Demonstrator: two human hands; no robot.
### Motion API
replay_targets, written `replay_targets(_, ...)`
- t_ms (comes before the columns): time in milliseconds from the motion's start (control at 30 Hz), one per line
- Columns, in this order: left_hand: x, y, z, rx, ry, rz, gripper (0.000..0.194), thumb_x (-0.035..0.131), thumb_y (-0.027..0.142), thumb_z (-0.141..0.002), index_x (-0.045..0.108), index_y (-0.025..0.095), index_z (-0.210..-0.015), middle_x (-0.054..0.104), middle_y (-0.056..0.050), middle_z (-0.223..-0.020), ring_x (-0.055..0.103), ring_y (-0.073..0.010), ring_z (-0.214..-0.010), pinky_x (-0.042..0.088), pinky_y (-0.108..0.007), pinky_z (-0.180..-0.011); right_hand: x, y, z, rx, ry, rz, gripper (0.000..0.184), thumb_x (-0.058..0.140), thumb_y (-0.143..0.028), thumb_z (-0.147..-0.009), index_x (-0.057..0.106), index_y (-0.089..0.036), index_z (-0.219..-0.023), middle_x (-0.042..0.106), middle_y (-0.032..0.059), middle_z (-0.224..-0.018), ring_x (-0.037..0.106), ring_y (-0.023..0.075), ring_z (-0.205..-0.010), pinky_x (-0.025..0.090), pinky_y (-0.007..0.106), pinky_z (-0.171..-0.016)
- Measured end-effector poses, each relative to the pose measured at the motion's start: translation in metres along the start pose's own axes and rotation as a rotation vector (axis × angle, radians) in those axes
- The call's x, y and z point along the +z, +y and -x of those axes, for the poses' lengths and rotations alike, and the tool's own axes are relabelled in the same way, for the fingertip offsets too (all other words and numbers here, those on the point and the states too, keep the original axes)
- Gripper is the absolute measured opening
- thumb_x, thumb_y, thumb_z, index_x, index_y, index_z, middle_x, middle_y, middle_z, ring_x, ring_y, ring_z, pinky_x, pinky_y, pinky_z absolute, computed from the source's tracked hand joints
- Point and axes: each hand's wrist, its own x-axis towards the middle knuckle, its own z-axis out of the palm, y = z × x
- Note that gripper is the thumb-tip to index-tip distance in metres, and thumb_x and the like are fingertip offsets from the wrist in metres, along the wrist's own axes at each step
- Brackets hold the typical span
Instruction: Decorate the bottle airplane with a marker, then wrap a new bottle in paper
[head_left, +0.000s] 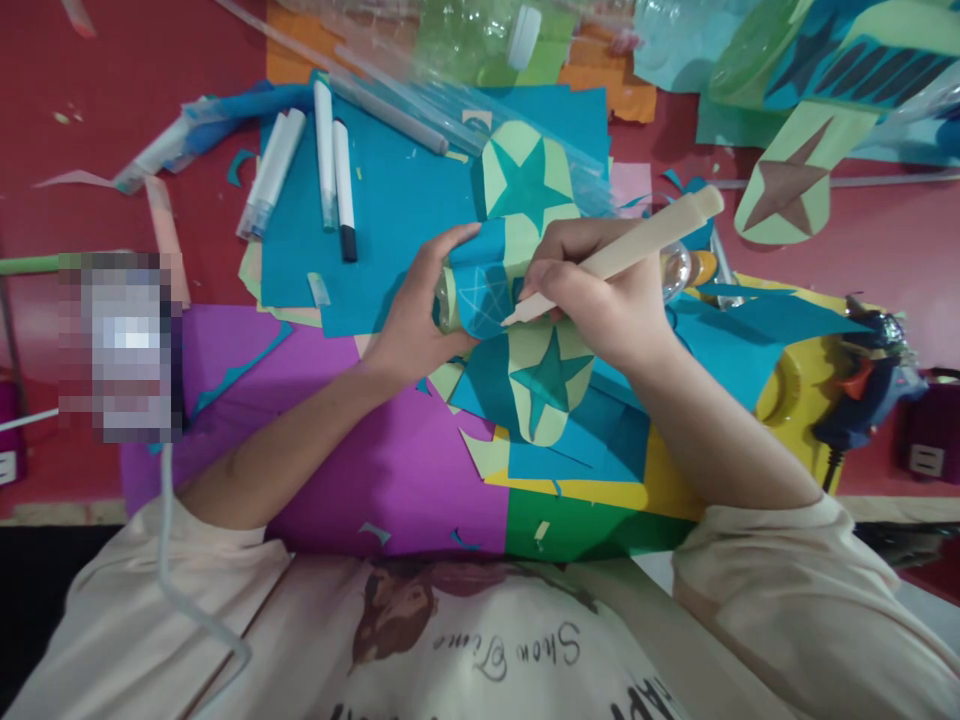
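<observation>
A clear plastic bottle lies on its side, wrapped in blue and pale green paper, with its neck (675, 270) and orange cap (703, 268) to the right. My left hand (420, 310) grips the base end, thumb and fingers on either side. On the blue paper flap (484, 285) there, a star is drawn in pale lines. My right hand (600, 285) holds a cream marker (645, 238), its tip touching or just over the flap's lower right edge. Rounded pale green flaps with a teal star (529, 185) and another teal star (551, 375) stick out above and below the bottle.
Several white markers (324, 155) lie on blue paper (405, 200). A glue gun (855, 390) rests by a yellow tape roll (776, 395) at right. Plastic bottles (480, 40) stand or lie at the back. Purple sheet (315, 430) and paper scraps cover the front.
</observation>
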Motion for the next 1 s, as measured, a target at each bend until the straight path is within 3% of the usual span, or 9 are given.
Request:
replay_targets(300, 0.002, -0.005, 0.000, 0.063, 0.041, 0.033, 0.070, 0.043, 0.071, -0.089, 0.024, 0.029, -0.141, 0.043, -0.009, -0.146, 0.045, -0.0305, -0.137, 0.046, -0.046, -0.109, 0.002, -0.003, 0.000, -0.070, 0.018, -0.080, 0.024, 0.049, -0.013, -0.073, 0.039, -0.021, -0.053, 0.045, -0.0034, -0.049, 0.043, 0.0086, -0.048, 0.034, 0.025, -0.046)
replay_targets(433, 0.002, -0.005, 0.000, 0.025, 0.014, 0.018, 0.070, 0.044, 0.070, -0.089, 0.023, 0.029, -0.142, 0.041, -0.008, -0.148, 0.042, -0.0311, -0.139, 0.043, -0.046, -0.112, 0.003, -0.007, 0.000, -0.058, 0.104, -0.166, 0.025, 0.050, -0.009, -0.069, 0.041, -0.021, -0.049, 0.049, -0.0039, -0.046, 0.042, 0.0071, -0.044, 0.034, 0.023, -0.042)
replay_targets(500, 0.003, -0.007, 0.001, 0.048, 0.035, 0.038, 0.071, 0.042, 0.073, -0.087, 0.023, 0.032, -0.142, 0.041, -0.007, -0.148, 0.043, -0.0312, -0.139, 0.045, -0.047, -0.110, 0.004, -0.008, 0.001, -0.050, 0.146, -0.214, 0.027, 0.052, -0.010, -0.074, 0.046, -0.021, -0.050, 0.053, -0.0039, -0.047, 0.044, 0.0066, -0.042, 0.037, 0.022, -0.041)
replay_targets(600, 0.005, -0.008, 0.001, 0.085, 0.060, 0.088, 0.070, 0.042, 0.074, -0.087, 0.021, 0.035, -0.142, 0.041, -0.007, -0.148, 0.043, -0.0295, -0.139, 0.047, -0.048, -0.109, 0.005, -0.008, 0.003, -0.079, 0.193, -0.280, 0.032, 0.057, -0.029, -0.089, 0.057, -0.020, -0.058, 0.054, -0.0032, -0.049, 0.045, 0.0063, -0.039, 0.036, 0.022, -0.037)
replay_targets(700, 0.005, -0.007, 0.003, 0.051, 0.038, 0.095, 0.071, 0.043, 0.071, -0.088, 0.015, 0.037, -0.144, 0.035, -0.006, -0.152, 0.038, -0.0265, -0.143, 0.046, -0.044, -0.112, 0.006, -0.007, 0.007, -0.129, 0.240, -0.307, 0.039, 0.055, -0.048, -0.091, 0.065, -0.019, -0.068, 0.054, -0.0031, -0.051, 0.041, 0.0049, -0.036, 0.033, 0.022, -0.035)
replay_targets(833, 0.005, -0.005, 0.005, -0.018, 0.016, 0.075, 0.075, 0.047, 0.068, -0.089, 0.010, 0.035, -0.145, 0.028, -0.005, -0.157, 0.033, -0.0241, -0.146, 0.042, -0.040, -0.116, 0.005, -0.005, 0.008, -0.139, 0.184, -0.170, 0.032, 0.062, -0.050, -0.087, 0.063, -0.021, -0.072, 0.058, -0.0032, -0.057, 0.052, 0.0075, -0.044, 0.043, 0.024, -0.043)
replay_targets(1000, 0.006, -0.008, 0.006, 0.039, 0.036, 0.196, 0.071, 0.045, 0.068, -0.089, 0.013, 0.036, -0.143, 0.029, -0.004, -0.155, 0.031, -0.0257, -0.147, 0.043, -0.040, -0.116, 0.003, 0.000, 0.010, -0.075, 0.152, 0.016, 0.041, 0.058, -0.061, -0.084, 0.056, -0.024, -0.069, 0.061, -0.0008, -0.061, 0.057, 0.0126, -0.052, 0.049, 0.029, -0.049)
